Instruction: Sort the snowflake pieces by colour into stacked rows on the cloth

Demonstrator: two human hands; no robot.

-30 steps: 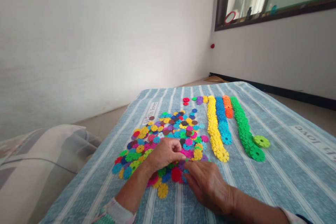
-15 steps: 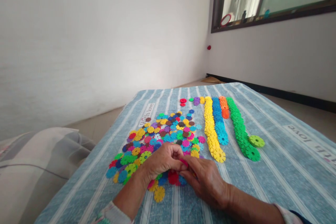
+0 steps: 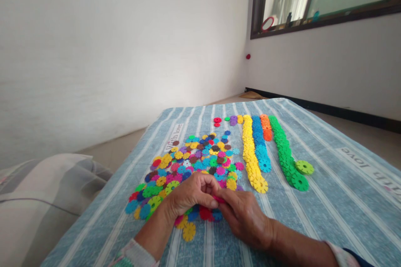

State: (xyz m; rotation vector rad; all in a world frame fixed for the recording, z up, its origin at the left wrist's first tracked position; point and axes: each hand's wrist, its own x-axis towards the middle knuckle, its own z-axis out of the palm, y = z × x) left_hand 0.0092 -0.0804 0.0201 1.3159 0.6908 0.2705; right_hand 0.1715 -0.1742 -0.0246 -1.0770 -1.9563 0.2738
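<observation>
My left hand (image 3: 194, 194) and my right hand (image 3: 246, 217) meet fingertip to fingertip over the near edge of a mixed pile of notched plastic discs (image 3: 184, 169). Pinched between them is a pink disc (image 3: 219, 199), mostly covered by the fingers. Both hands are closed on it. Under and around the hands lie loose discs in many colours, among them a red disc (image 3: 205, 213) and a yellow disc (image 3: 189, 231) closest to me.
Right of the pile run overlapping rows of discs: yellow (image 3: 249, 146), blue (image 3: 259, 133), orange (image 3: 266, 127) and green (image 3: 283, 150). A lime disc (image 3: 304, 167) touches the green row. Red discs (image 3: 217, 120) lie farther back. A striped cloth (image 3: 332, 200) covers the table.
Both hands stay together on the pink disc, with only a slight shift of the fingers. The whole view has moved very slightly; the discs on the table lie as before.
</observation>
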